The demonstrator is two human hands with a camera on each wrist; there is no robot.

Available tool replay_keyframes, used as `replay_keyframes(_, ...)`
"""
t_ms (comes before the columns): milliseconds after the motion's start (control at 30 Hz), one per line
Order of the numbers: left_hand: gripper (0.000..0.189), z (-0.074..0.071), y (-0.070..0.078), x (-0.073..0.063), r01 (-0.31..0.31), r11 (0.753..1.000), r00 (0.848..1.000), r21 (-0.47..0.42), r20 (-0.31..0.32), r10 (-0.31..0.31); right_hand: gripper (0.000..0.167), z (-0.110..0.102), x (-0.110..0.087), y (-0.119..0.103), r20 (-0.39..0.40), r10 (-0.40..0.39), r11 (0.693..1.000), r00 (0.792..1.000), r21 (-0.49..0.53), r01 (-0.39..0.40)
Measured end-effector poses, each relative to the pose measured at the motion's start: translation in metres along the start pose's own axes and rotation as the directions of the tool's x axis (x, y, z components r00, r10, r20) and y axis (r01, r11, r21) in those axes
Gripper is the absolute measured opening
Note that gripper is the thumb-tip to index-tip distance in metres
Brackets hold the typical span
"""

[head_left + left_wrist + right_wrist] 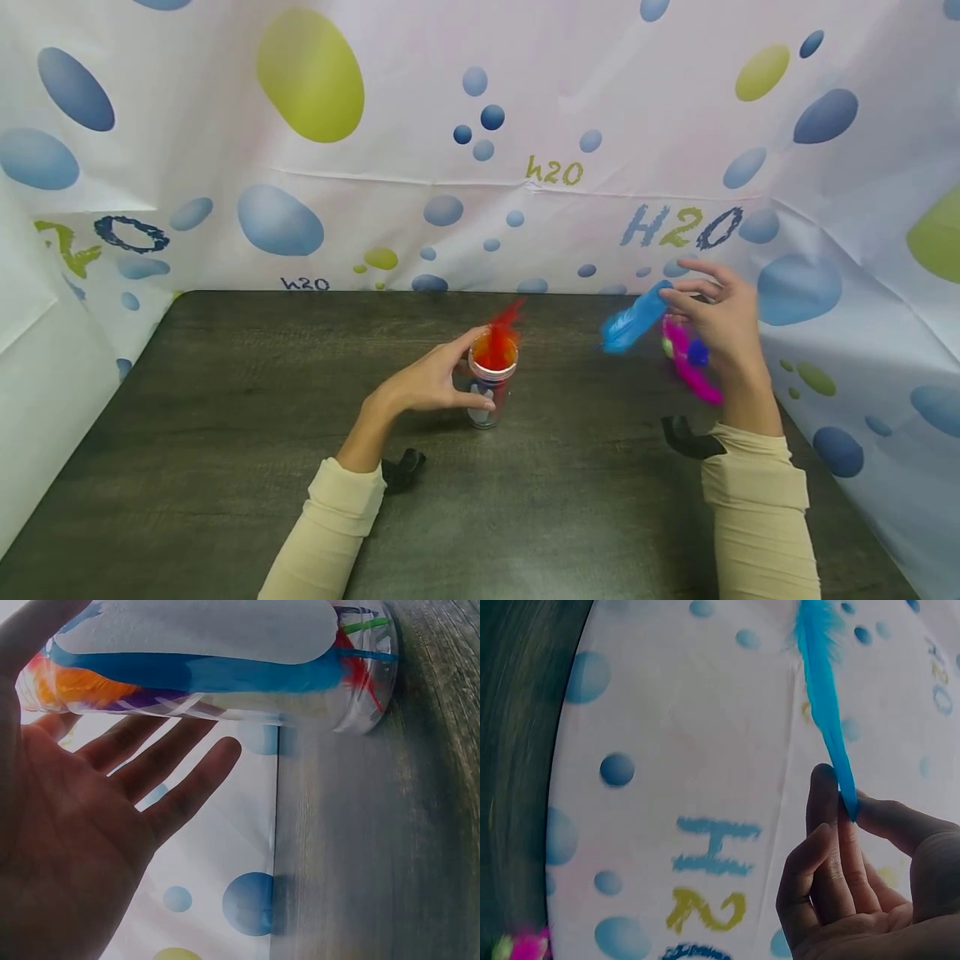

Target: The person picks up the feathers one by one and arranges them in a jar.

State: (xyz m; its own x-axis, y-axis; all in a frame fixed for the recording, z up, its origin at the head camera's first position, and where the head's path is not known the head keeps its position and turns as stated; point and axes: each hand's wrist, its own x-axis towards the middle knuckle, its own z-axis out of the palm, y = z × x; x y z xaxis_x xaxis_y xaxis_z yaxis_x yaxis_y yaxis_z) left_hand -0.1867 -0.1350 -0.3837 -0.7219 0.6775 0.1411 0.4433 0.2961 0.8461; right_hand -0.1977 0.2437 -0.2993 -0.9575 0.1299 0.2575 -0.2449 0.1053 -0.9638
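A clear jar (491, 392) with a pale label stands upright on the table, packed with feathers in orange, blue, purple and other colours, seen through its wall in the left wrist view. A red feather (504, 329) sticks up out of its open mouth. My left hand (427, 379) holds the jar from the left, its thumb on the near side. Up at the right, my right hand (716, 312) pinches a blue feather (633, 321) by its quill end between thumb and fingers. The feather's tip points left and down in the head view.
Below the right hand a bright pink ring-like thing (686, 362) with a dark blue ball (698, 352) and a bit of green lies on the dark wooden table (225, 417), partly hidden by the hand. A white sheet (405, 100) with printed spots hangs behind and at both sides.
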Motion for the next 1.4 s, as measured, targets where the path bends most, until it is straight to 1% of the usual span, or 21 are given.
replay_keyframes(167,0.096,0.0,0.001,0.0,0.004,1.0,1.0,0.005,0.001,-0.004,0.038,0.017,-0.003,-0.004,0.062,-0.06,0.998,0.996,-0.014,0.061)
replay_keyframes(267,0.096,0.0,0.0,-0.001,-0.014,1.0,1.0,-0.015,-0.001,0.014,0.039,0.025,-0.005,-0.008,0.084,-0.092,0.996,0.992,-0.002,0.092)
replay_keyframes(433,0.097,-0.001,0.0,-0.001,-0.034,0.999,0.999,-0.034,0.0,0.034,0.04,0.037,-0.01,-0.018,0.075,-0.167,0.986,0.983,0.022,0.165)
replay_keyframes(567,0.097,-0.002,0.002,-0.002,-0.027,0.999,1.0,-0.023,0.0,0.027,0.041,0.047,-0.012,-0.03,0.064,-0.242,0.97,0.968,0.018,0.241)
replay_keyframes(633,0.097,-0.002,0.002,-0.002,-0.02,1.0,1.0,-0.017,-0.001,0.02,0.042,0.053,-0.013,-0.035,0.072,-0.262,0.965,0.962,0.011,0.262)
replay_keyframes(767,0.097,-0.002,0.003,-0.003,-0.012,1.0,1.0,-0.017,0.001,0.012,0.041,0.063,-0.014,-0.037,0.096,-0.26,0.965,0.961,0.006,0.261)
replay_keyframes(1000,0.098,-0.001,0.002,-0.004,-0.033,0.999,0.999,-0.03,0.007,0.033,0.041,0.083,-0.014,-0.034,0.138,-0.221,0.974,0.965,-0.016,0.226)
replay_keyframes(1167,0.099,-0.001,0.001,-0.005,-0.029,0.998,1.0,-0.054,0.008,0.029,0.039,0.097,-0.014,-0.033,0.164,-0.213,0.977,0.963,0.018,0.213)
replay_keyframes(1400,0.098,-0.001,0.0,-0.004,-0.019,0.998,1.0,-0.062,0.013,0.019,0.038,0.111,-0.015,-0.03,0.196,-0.216,0.976,0.956,0.03,0.214)
